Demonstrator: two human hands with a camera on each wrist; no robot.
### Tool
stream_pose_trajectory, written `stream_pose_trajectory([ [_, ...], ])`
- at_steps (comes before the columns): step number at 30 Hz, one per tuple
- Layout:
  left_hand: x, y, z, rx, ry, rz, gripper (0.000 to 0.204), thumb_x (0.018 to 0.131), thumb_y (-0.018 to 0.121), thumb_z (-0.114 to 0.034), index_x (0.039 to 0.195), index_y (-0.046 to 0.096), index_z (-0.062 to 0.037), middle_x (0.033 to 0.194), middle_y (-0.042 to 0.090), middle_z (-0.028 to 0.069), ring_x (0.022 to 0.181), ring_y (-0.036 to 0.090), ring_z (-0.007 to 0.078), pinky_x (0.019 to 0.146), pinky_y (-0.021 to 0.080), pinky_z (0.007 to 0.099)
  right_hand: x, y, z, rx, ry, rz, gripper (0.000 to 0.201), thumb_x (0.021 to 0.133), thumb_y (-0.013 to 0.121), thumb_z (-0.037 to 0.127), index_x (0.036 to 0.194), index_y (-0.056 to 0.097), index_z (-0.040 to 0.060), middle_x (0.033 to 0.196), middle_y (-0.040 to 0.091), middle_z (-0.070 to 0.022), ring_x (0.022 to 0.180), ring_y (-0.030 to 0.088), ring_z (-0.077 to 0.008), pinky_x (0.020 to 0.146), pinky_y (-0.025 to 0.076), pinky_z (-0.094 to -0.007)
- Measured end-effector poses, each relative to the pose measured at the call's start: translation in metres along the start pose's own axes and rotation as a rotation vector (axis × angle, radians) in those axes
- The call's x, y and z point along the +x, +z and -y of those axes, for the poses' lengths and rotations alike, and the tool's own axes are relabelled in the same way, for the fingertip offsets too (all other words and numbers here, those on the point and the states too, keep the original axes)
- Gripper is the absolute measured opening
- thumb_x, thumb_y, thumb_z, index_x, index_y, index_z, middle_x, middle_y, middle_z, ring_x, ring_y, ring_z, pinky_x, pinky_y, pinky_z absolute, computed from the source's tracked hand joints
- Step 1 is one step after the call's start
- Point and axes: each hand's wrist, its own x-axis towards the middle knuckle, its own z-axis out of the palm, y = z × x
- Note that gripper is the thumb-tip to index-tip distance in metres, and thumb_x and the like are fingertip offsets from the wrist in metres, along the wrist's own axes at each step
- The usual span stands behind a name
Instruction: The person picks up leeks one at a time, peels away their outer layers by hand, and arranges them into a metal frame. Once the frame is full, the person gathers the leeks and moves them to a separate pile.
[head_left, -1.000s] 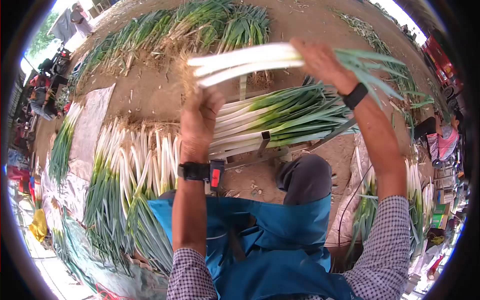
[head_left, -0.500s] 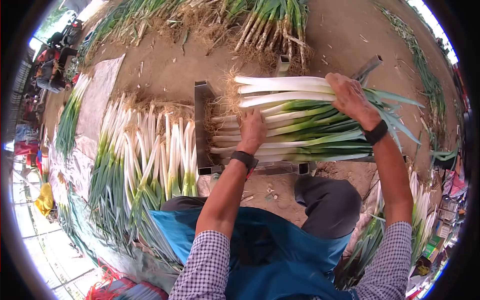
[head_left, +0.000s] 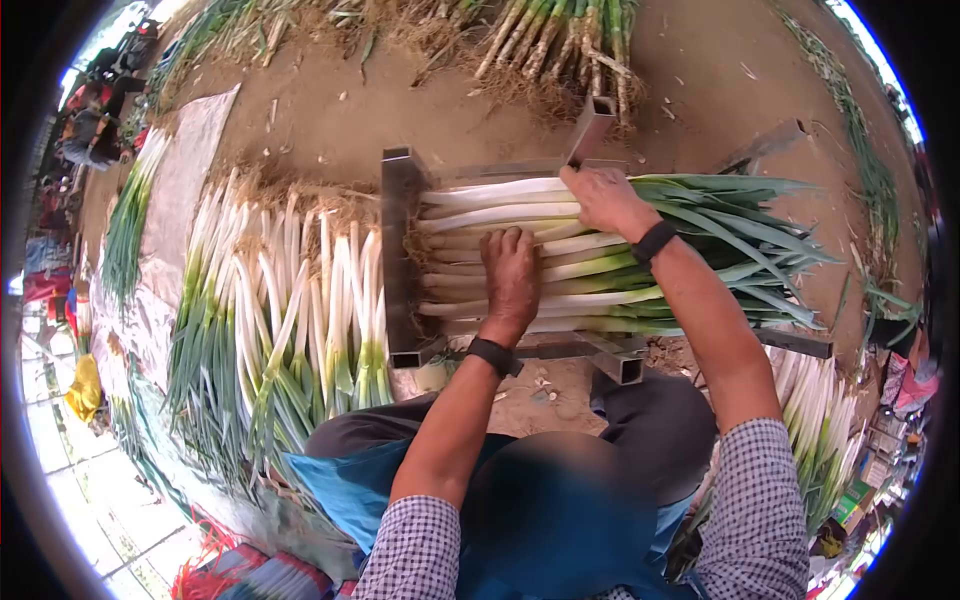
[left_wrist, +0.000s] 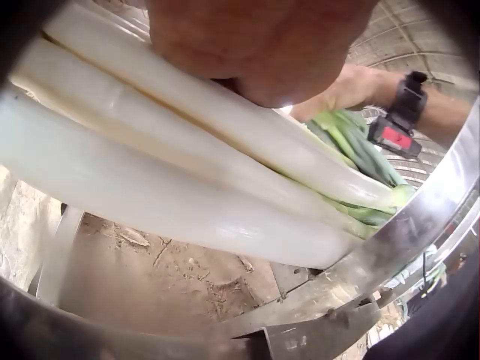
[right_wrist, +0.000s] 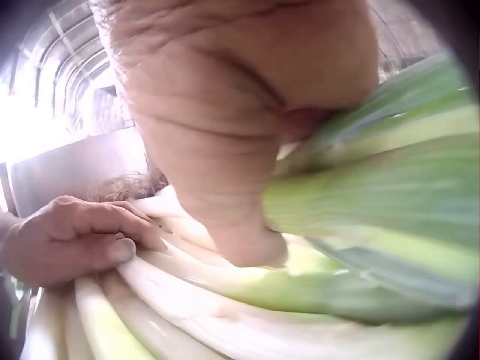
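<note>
Long green-and-white leeks (head_left: 590,268) lie side by side in a metal frame (head_left: 402,250), roots against its left end plate. The left hand (head_left: 512,280) rests on the white stalks, fingers relaxed; the right wrist view shows this hand (right_wrist: 71,240) lying on them too. Farther right and back, the right hand (head_left: 612,204) is on the rear stalks where white turns green, beside an upright metal post (head_left: 591,130). In the right wrist view its thumb presses down on the stalks (right_wrist: 180,292); its other fingers are mostly hidden.
More leeks (head_left: 215,300) lie left of the frame on sheeting (head_left: 195,160). Rooted bundles (head_left: 560,45) lie on the ground behind. Another pile (head_left: 820,410) is at the right, and metal legs (head_left: 618,364) project near the knees.
The leeks held in the right hand have come down onto the others in the frame. The right hand has moved left along the stalks, while the left hand has stayed on the white part.
</note>
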Motion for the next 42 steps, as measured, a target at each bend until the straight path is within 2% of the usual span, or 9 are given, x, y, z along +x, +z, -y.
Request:
stream_pose_trajectory([
  [5,0.04,-0.023,-0.008,0.137,0.067,-0.101,0.038,0.095,0.062,-0.014,0.131,0.056,-0.0029,0.133,0.054,0.0204,0.131,0.045,0.0396,0.114,0.03,0.0516,0.002,0.014,-0.004,0.045,0.026,-0.022,0.025,0.082,0.061,0.005,0.107,0.058,0.0035,0.091,0.071,-0.0181,0.096,0.069,-0.0376,0.083,0.052,-0.0486],
  [12,0.069,0.004,0.04,0.322,-0.193,0.333,0.068,0.105,0.032,-0.052,0.152,0.04,-0.0035,0.159,0.036,0.018,0.149,0.027,0.037,0.122,0.012,0.0509,-0.041,-0.021,0.0,0.072,0.0,-0.138,0.051,0.076,0.07,0.009,0.125,0.057,0.0001,0.122,0.059,-0.02,0.121,0.053,-0.0368,0.109,0.039,-0.0476],
  [17,0.067,0.033,0.052,0.485,-0.101,0.181,0.058,0.101,0.044,-0.048,0.136,0.057,-0.0036,0.143,0.054,0.0191,0.135,0.045,0.0356,0.111,0.029,0.0492,-0.064,-0.022,-0.037,-0.303,-0.034,-0.314,0.031,0.081,0.063,0.008,0.111,0.066,0.0021,0.111,0.063,-0.0157,0.111,0.057,-0.0346,0.1,0.043,-0.0489],
  [19,0.081,0.031,0.06,0.499,-0.059,0.368,0.036,0.093,0.054,-0.038,0.107,0.066,-0.0075,0.103,0.066,0.0153,0.098,0.061,0.0334,0.086,0.042,0.0498,-0.045,0.007,-0.054,-0.185,0.073,-0.296,0.028,0.081,0.062,0.01,0.108,0.069,0.0047,0.105,0.064,-0.0142,0.107,0.058,-0.0328,0.098,0.044,-0.0481],
  [20,0.095,0.008,0.039,0.422,-0.281,0.582,0.042,0.097,0.048,-0.041,0.116,0.064,-0.0061,0.122,0.063,0.0168,0.12,0.054,0.0358,0.099,0.04,0.0546,-0.041,-0.003,-0.057,-0.327,-0.143,-0.262,0.027,0.084,0.063,0.009,0.109,0.068,0.0046,0.109,0.064,-0.0148,0.108,0.058,-0.0338,0.098,0.045,-0.0475],
  [22,0.066,0.029,0.043,0.401,-0.227,0.203,0.061,0.1,0.043,-0.046,0.145,0.05,-0.0041,0.15,0.047,0.0212,0.143,0.037,0.0391,0.118,0.022,0.0545,-0.04,-0.005,-0.057,-0.001,-0.062,-0.215,0.031,0.085,0.066,0.008,0.116,0.066,0.0029,0.118,0.063,-0.017,0.116,0.057,-0.0364,0.105,0.042,-0.0483],
  [23,0.069,0.01,0.03,0.315,-0.291,0.366,0.07,0.102,0.039,-0.048,0.155,0.034,-0.0034,0.162,0.031,0.0203,0.152,0.022,0.0372,0.124,0.008,0.0537,-0.047,-0.006,-0.056,0.136,-0.001,-0.155,0.034,0.085,0.067,0.008,0.119,0.065,0.0024,0.123,0.062,-0.0184,0.12,0.055,-0.038,0.108,0.041,-0.0489],
  [35,0.062,0.014,0.037,0.319,-0.23,0.395,0.074,0.102,0.037,-0.053,0.155,0.032,-0.0007,0.163,0.026,0.0189,0.153,0.017,0.0357,0.123,0.004,0.0535,-0.045,-0.023,-0.051,0.056,0.03,-0.335,0.033,0.093,0.062,0.021,0.12,0.063,0.0016,0.126,0.063,-0.019,0.123,0.055,-0.0353,0.107,0.039,-0.0469],
  [42,0.058,0.004,0.033,0.329,-0.254,0.428,0.073,0.103,0.035,-0.051,0.156,0.03,-0.0022,0.165,0.025,0.0169,0.154,0.014,0.0349,0.124,0.004,0.0514,-0.053,0.01,-0.027,-0.012,0.1,-0.148,0.043,0.098,0.056,0.035,0.122,0.06,-0.0001,0.114,0.062,-0.015,0.116,0.055,-0.032,0.108,0.037,-0.0457],
])
